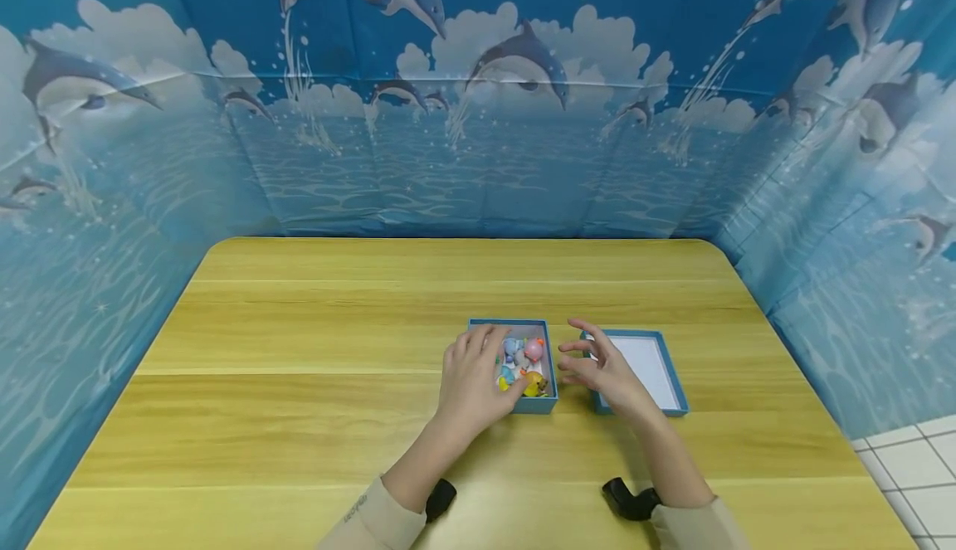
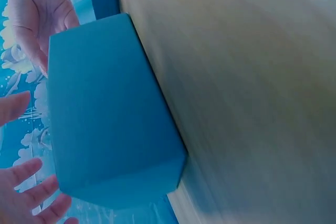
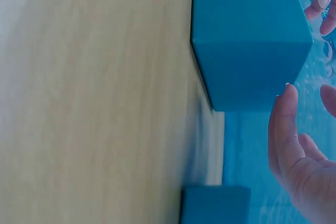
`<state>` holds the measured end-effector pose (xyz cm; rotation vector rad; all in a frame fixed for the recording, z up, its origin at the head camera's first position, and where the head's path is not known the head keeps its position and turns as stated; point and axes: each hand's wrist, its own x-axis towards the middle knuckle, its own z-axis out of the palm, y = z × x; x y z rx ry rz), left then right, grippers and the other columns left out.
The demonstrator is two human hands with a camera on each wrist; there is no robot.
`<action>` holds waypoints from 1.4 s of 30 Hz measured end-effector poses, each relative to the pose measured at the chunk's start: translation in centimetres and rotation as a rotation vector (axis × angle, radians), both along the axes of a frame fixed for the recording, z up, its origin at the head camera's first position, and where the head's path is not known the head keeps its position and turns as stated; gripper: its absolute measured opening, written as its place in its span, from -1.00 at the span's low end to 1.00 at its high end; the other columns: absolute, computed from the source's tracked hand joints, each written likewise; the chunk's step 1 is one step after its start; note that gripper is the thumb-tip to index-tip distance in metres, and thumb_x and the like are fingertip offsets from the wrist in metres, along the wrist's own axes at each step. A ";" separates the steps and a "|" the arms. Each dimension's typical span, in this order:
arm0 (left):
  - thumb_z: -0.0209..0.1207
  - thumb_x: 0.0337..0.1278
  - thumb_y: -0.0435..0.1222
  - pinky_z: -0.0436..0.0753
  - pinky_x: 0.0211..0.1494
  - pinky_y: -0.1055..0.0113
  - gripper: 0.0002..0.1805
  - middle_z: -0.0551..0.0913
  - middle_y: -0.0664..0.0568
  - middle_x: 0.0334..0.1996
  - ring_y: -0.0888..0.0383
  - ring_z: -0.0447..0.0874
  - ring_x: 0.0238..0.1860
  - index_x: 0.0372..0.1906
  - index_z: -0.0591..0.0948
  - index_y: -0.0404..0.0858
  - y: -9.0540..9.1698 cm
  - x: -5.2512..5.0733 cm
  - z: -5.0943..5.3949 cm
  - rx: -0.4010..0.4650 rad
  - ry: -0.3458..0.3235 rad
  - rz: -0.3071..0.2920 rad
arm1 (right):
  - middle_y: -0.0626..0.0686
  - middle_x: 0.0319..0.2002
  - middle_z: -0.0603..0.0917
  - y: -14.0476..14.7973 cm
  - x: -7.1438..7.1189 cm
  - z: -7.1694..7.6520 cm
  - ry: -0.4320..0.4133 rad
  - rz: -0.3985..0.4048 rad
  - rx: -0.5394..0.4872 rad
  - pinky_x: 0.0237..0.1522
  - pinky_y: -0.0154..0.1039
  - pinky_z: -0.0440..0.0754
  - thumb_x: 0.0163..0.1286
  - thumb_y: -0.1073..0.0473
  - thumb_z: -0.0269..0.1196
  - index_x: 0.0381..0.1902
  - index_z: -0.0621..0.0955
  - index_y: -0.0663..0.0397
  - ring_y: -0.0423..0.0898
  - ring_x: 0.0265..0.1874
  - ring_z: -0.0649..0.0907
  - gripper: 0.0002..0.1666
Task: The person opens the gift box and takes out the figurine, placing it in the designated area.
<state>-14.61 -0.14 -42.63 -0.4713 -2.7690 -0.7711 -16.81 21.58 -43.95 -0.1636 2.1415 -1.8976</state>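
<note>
A blue box stands on the table, holding several small colourful toy figures, among them a pink one and a yellow one. My left hand is over its left side, fingers loosely spread and thumb near the front edge; part of the contents is hidden beneath. Between the box and a white-lined blue lid hovers my right hand, its fingers loosely bent with nothing in them. In the right wrist view, the right fingertips come close to the box wall; whether they touch, I cannot tell.
The wood-patterned table extends around the box and lid. Behind it hangs a blue dolphin-print curtain, which also runs along both sides. White floor tiles show at the lower right.
</note>
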 end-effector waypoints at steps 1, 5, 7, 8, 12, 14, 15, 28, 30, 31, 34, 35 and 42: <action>0.27 -0.14 0.06 0.26 0.18 0.01 -0.27 0.41 0.00 0.12 0.00 0.30 0.12 0.21 0.38 -0.10 -0.2 0.0 -0.1 -0.010 0.003 -0.004 | 0.36 0.07 0.33 -0.1 0.0 -0.1 -0.004 0.004 0.003 -0.06 -0.01 0.54 0.31 0.25 0.14 0.39 0.02 0.10 0.03 -0.14 0.59 -0.20; 0.28 -0.17 0.05 0.28 0.14 0.05 -0.27 0.41 0.03 0.11 0.02 0.33 0.05 0.20 0.38 -0.08 -0.9 0.1 -0.5 -0.049 0.010 -0.023 | 0.34 0.06 0.34 -0.5 -0.1 -0.2 -0.017 0.018 0.007 -0.05 0.06 0.52 0.30 0.25 0.16 0.38 0.04 0.07 -0.02 -0.17 0.60 -0.20; 0.30 -0.19 0.05 0.28 0.12 0.05 -0.26 0.41 0.03 0.10 0.03 0.34 0.02 0.19 0.38 -0.07 -1.2 0.2 -0.7 -0.063 0.007 -0.033 | 0.33 0.06 0.33 -0.6 -0.1 -0.2 -0.021 0.029 0.010 -0.06 0.06 0.52 0.29 0.24 0.17 0.38 0.05 0.06 -0.01 -0.18 0.61 -0.20; 0.30 -0.20 0.06 0.28 0.12 0.05 -0.25 0.41 0.03 0.11 0.03 0.34 0.02 0.20 0.38 -0.07 -1.4 0.2 -0.7 -0.072 0.003 -0.036 | 0.33 0.06 0.33 -0.6 -0.1 -0.3 -0.023 0.033 0.010 -0.07 0.05 0.53 0.29 0.25 0.17 0.38 0.06 0.05 0.00 -0.18 0.61 -0.21; 0.30 -0.22 0.07 0.28 0.10 0.06 -0.24 0.43 0.02 0.10 0.01 0.34 0.00 0.19 0.39 -0.09 -1.9 0.1 -0.9 -0.084 -0.009 -0.042 | 0.32 0.04 0.33 -0.7 -0.2 -0.5 -0.027 0.055 0.009 -0.12 -0.06 0.58 0.27 0.25 0.19 0.38 0.07 0.06 0.04 -0.17 0.59 -0.20; 0.29 -0.21 0.09 0.28 0.09 0.06 -0.24 0.43 0.02 0.10 0.02 0.35 -0.02 0.19 0.40 -0.11 -2.1 0.0 -0.9 -0.093 -0.014 -0.045 | 0.32 0.03 0.33 -0.8 -0.3 -0.6 -0.021 0.065 0.013 -0.14 -0.11 0.59 0.26 0.26 0.19 0.38 0.06 0.08 0.06 -0.16 0.58 -0.18; 0.28 -0.20 0.10 0.29 0.09 0.07 -0.23 0.43 0.03 0.09 0.02 0.35 -0.02 0.19 0.40 -0.12 -2.2 0.0 -0.9 -0.100 -0.015 -0.046 | 0.32 0.03 0.33 -0.8 -0.2 -0.6 -0.019 0.071 0.017 -0.15 -0.13 0.59 0.25 0.26 0.20 0.38 0.06 0.08 0.07 -0.15 0.58 -0.18; 0.17 -0.12 0.15 0.31 -0.01 0.15 -0.28 0.45 0.05 0.07 0.07 0.32 -0.12 0.18 0.42 -0.13 -2.5 -0.9 -0.7 -0.211 -0.076 -0.082 | 0.34 0.05 0.30 -0.9 -0.1 -0.6 -0.033 0.092 0.058 -0.15 -0.18 0.59 0.24 0.29 0.21 0.37 0.10 0.13 0.07 -0.13 0.55 -0.19; 0.16 -0.10 0.17 0.30 -0.02 0.16 -0.28 0.45 0.06 0.07 0.07 0.32 -0.13 0.17 0.41 -0.11 -2.6 -1.1 -0.6 -0.238 -0.095 -0.094 | 0.34 0.06 0.29 -0.9 -0.1 -0.5 -0.039 0.094 0.059 -0.15 -0.17 0.59 0.24 0.29 0.21 0.37 0.10 0.13 0.09 -0.11 0.55 -0.19; 0.16 -0.10 0.17 0.30 -0.03 0.17 -0.29 0.46 0.06 0.07 0.07 0.31 -0.13 0.17 0.41 -0.10 -2.6 -1.2 -0.6 -0.250 -0.107 -0.099 | 0.34 0.06 0.29 -0.9 -0.1 -0.5 -0.042 0.095 0.058 -0.14 -0.17 0.59 0.24 0.30 0.21 0.37 0.10 0.13 0.10 -0.11 0.55 -0.19; 0.14 -0.07 0.18 0.29 -0.03 0.17 -0.29 0.46 0.07 0.07 0.07 0.31 -0.11 0.20 0.39 -0.08 -2.5 -1.5 -0.5 -0.287 -0.151 -0.120 | 0.34 0.06 0.29 -0.9 -0.1 -0.5 -0.047 0.095 0.057 -0.14 -0.18 0.59 0.24 0.30 0.21 0.37 0.10 0.12 0.09 -0.12 0.54 -0.19; 0.13 -0.05 0.18 0.29 -0.03 0.16 -0.29 0.46 0.06 0.08 0.06 0.31 -0.09 0.22 0.38 -0.07 -2.5 -1.6 -0.5 -0.300 -0.166 -0.127 | 0.34 0.06 0.29 -0.9 -0.1 -0.5 -0.047 0.095 0.056 -0.14 -0.18 0.59 0.24 0.29 0.21 0.37 0.10 0.12 0.09 -0.12 0.54 -0.19; 0.06 0.06 0.14 0.27 0.05 0.11 -0.36 0.42 -0.01 0.17 0.02 0.30 0.02 0.22 0.37 -0.07 -2.4 -2.1 -0.5 -0.370 -0.240 -0.159 | 0.35 0.06 0.28 -0.8 -0.2 -0.7 -0.049 0.103 0.051 -0.15 -0.21 0.58 0.24 0.28 0.21 0.37 0.10 0.13 0.06 -0.12 0.55 -0.19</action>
